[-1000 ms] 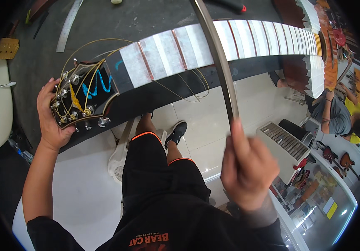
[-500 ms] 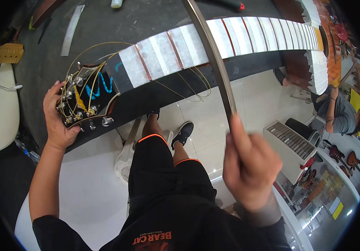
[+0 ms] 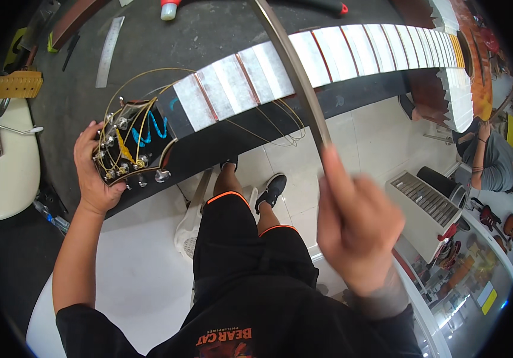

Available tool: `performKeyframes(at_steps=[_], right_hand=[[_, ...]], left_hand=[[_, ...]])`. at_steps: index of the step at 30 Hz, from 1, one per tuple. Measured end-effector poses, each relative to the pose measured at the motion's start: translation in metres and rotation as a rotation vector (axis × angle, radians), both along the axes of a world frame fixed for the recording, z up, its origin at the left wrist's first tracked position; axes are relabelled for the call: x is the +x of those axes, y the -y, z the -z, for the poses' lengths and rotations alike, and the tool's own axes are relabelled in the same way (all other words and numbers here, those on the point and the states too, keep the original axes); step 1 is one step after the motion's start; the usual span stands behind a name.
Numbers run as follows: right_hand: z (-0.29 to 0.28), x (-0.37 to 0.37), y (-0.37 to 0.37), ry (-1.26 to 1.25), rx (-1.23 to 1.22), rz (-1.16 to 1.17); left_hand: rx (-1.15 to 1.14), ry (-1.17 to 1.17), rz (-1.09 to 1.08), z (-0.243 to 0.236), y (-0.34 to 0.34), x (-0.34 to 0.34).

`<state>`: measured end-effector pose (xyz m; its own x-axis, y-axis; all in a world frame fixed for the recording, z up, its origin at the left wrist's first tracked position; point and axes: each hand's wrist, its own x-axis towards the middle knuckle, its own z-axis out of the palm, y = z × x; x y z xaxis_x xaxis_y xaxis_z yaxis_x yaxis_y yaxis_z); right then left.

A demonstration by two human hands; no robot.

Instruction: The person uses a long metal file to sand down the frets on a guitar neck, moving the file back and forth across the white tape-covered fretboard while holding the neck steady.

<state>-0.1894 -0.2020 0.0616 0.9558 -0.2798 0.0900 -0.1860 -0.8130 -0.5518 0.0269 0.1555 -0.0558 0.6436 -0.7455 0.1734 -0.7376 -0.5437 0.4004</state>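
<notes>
An acoustic guitar's neck (image 3: 226, 89) runs across the dark workbench, its fretboard covered in strips of white tape between reddish fret lines. At its left end is the black headstock (image 3: 156, 145), with a blue inlay, metal tuners and loose, curling strings. My left hand (image 3: 96, 179) grips the headstock's end, thumb at the near edge and fingers at the far side. My right hand (image 3: 361, 221), slightly blurred, is wrapped round the near end of a long narrow metal file (image 3: 305, 89), index finger stretched along it. The file lies crosswise over the neck; whether it touches is unclear.
A steel ruler (image 3: 109, 52) and a red tool with a whitish tip (image 3: 168, 11) lie on the bench. A white electric guitar (image 3: 14, 155) is at the left. Jagged white paper covers part of the guitar body (image 3: 456, 98). Another person (image 3: 492, 155) sits at the far right.
The view has shifted a little. My right hand and the file have slid slightly away from me across the neck. My left hand keeps its hold on the headstock.
</notes>
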Motion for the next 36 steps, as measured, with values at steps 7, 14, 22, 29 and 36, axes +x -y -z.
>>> performKeyframes(at_steps=[7,14,22,29,36], right_hand=[[-0.009,0.002,0.008,0.174,0.176,0.135],[0.005,-0.106,-0.011,0.072,0.808,0.307],[0.003,-0.114,-0.011,0.009,0.675,0.229],[-0.003,-0.119,-0.01,-0.03,0.581,0.167],[0.004,-0.028,0.002,0.097,0.454,0.099]], left_hand=[[-0.039,-0.022,0.002,0.003,0.007,0.0],[-0.047,0.016,0.027,0.006,0.006,0.001],[-0.035,0.025,0.022,0.005,0.006,0.001],[-0.039,0.018,0.018,0.002,0.013,0.001],[0.033,0.054,0.041,-0.01,0.01,0.001]])
